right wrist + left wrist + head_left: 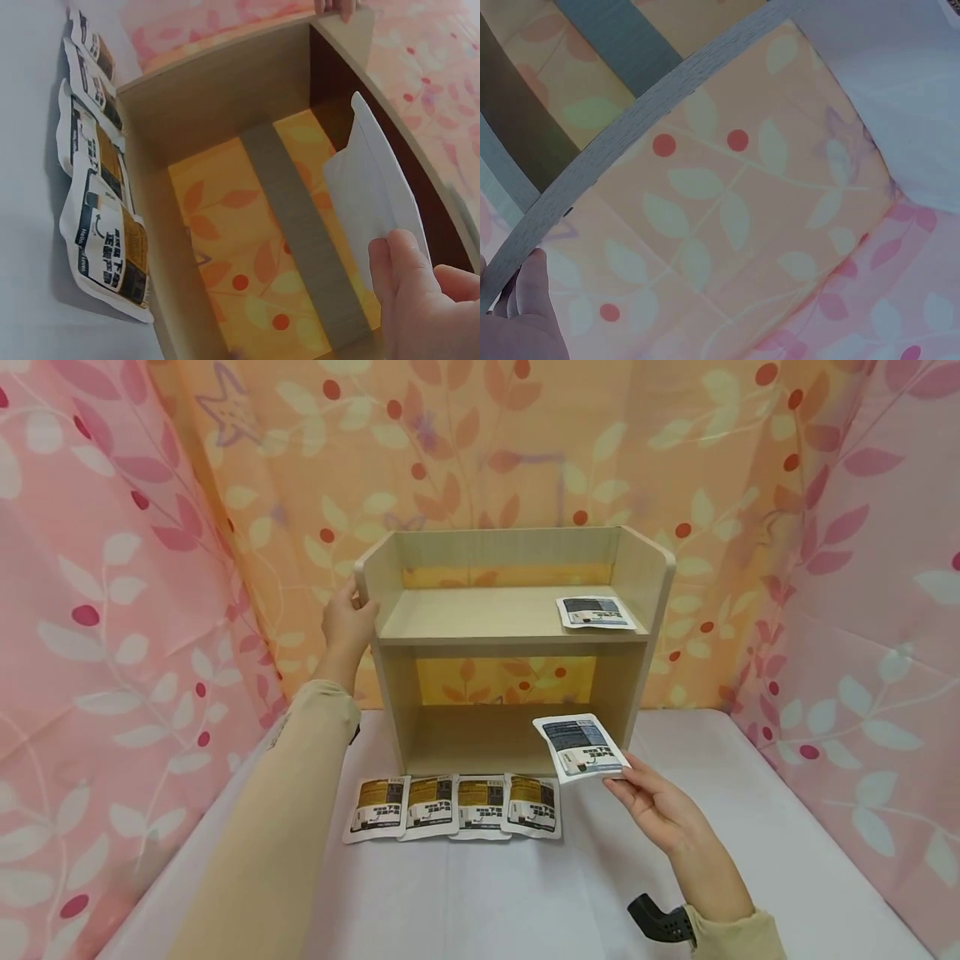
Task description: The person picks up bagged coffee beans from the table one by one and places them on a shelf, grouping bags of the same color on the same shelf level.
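Observation:
In the head view my right hand [667, 814] pinches a flat white packet [579, 745] with a blue-and-black label by its near right corner, thumb and fingers on either side. The packet is held up in front of the lower opening of a small two-level wooden shelf [472, 610]. In the right wrist view the packet's plain white back [367, 180] shows. My left hand [349, 622] grips the front edge of the shelf's left side panel, near its top. In the left wrist view its fingers [531, 281] lie against the panel's edge.
A matching blue-labelled packet [595, 612] lies at the right end of the upper board. Several packets [378, 806] with brown-gold labels lie in a row on the white tabletop [480, 893] along the shelf's front. Flowered cloth walls [480, 468] enclose the back and sides.

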{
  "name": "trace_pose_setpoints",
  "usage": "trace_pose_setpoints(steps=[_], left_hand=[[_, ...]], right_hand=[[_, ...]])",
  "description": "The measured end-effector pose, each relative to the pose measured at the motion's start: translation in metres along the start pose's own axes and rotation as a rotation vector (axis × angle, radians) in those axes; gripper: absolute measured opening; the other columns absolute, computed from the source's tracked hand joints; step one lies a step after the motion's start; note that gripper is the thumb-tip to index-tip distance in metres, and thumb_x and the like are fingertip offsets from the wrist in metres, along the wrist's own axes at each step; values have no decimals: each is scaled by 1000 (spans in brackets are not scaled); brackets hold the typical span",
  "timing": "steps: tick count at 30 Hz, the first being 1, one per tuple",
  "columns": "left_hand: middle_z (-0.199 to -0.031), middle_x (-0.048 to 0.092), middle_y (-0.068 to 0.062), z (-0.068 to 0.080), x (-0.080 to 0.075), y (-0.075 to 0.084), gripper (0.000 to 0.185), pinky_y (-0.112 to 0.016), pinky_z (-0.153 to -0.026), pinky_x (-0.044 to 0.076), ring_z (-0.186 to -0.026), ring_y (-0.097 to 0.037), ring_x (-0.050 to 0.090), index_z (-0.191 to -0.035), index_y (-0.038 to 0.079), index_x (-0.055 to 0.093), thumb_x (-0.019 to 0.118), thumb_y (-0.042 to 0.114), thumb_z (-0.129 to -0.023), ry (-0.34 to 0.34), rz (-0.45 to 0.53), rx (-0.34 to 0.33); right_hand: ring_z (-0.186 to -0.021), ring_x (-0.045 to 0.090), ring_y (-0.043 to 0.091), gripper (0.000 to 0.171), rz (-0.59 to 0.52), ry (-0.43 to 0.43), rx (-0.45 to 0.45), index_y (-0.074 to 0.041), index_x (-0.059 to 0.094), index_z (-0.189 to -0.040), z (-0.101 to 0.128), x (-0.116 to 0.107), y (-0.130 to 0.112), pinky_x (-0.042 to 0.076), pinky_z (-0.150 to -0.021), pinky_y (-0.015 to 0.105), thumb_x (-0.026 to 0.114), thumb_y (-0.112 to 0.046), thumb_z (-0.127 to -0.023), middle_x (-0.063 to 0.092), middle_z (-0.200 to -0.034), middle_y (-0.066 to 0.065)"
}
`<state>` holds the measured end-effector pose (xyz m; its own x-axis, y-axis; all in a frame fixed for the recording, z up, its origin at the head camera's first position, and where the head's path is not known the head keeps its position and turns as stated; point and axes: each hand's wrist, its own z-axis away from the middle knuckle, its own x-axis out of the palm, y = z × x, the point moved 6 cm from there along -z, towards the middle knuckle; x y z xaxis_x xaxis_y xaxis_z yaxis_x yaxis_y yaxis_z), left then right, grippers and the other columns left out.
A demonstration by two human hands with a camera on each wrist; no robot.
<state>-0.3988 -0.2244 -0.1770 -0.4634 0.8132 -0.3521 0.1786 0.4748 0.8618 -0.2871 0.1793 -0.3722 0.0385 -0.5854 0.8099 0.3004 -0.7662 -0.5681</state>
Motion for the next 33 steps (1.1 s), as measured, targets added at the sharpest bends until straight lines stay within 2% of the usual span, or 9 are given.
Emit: trace_pose_setpoints(steps=[2, 4, 9, 15, 17, 19, 24, 30, 33], left_hand=[[-129, 61, -15, 1, 0, 0, 50, -37, -97, 47, -117, -24, 58, -144, 19, 49, 54, 12, -95, 9, -5, 4], [-129, 61, -14, 0, 0, -1, 48, -38, -97, 47, -117, -24, 58, -142, 19, 51, 55, 12, -95, 16, -8, 10], [-129, 61, -15, -1, 0, -1, 47, -40, -98, 46, -118, -25, 58, -141, 18, 52, 55, 10, -94, 21, -5, 22], [-128, 62, -15, -3, 1, -2, 47, -40, -99, 45, -117, -25, 59, -141, 18, 52, 55, 10, -94, 18, -15, 36], [-129, 61, -15, -3, 1, -3, 48, -40, -100, 44, -118, -25, 58, -142, 19, 51, 55, 10, -95, 16, -12, 31], [-129, 61, -15, -3, 1, -3, 49, -40, -100, 45, -118, -25, 58, -143, 19, 50, 55, 10, -95, 13, -9, 27], [-128, 62, -15, -1, 0, -2, 48, -40, -100, 44, -117, -25, 59, -142, 19, 51, 54, 10, -95, 17, -14, 29], [-126, 63, -14, -1, 0, -2, 45, -39, -101, 42, -116, -25, 59, -139, 16, 53, 53, 12, -94, 18, -35, 21], [-127, 62, -14, -1, 1, -2, 47, -39, -100, 44, -117, -25, 59, -141, 17, 52, 53, 12, -94, 14, -29, 23]], right_hand=[[-96, 68, 24, 66, 13, 8, 3, -11, 8, -155, 0, 3, -1, 41, -100, 34, 41, 6, -100, 65, -104, 13], [-95, 68, 24, 70, 29, 13, 4, -11, 1, -156, 0, 7, -2, 41, -100, 34, 41, 5, -100, 65, -104, 13], [-96, 68, 23, 68, 23, 13, 5, -12, 4, -156, -1, 14, -4, 42, -100, 33, 40, 4, -101, 63, -107, 12], [-96, 67, 20, 70, 31, 14, -4, -14, 1, -157, -2, 23, -7, 40, -101, 31, 39, 3, -101, 30, -141, 12], [-96, 67, 20, 70, 21, 20, -5, -15, 2, -157, -2, 26, -8, 40, -101, 31, 40, 3, -101, 24, -146, 10], [-97, 67, 20, 68, 0, 19, -7, -16, 7, -156, -3, 30, -10, 39, -102, 32, 41, 4, -100, 27, -144, 10], [-97, 67, 24, 63, -34, 9, -17, -14, 16, -153, -2, 38, -13, 40, -101, 33, 43, 6, -99, 43, -127, 10], [-97, 67, 24, 71, -37, -32, -28, -15, 5, -157, -1, 49, -16, 38, -102, 34, 41, 6, -100, 41, -129, 11], [-97, 67, 25, 71, -61, -56, -30, -15, 4, -157, 0, 56, -20, 39, -102, 34, 40, 6, -100, 53, -121, 12]])
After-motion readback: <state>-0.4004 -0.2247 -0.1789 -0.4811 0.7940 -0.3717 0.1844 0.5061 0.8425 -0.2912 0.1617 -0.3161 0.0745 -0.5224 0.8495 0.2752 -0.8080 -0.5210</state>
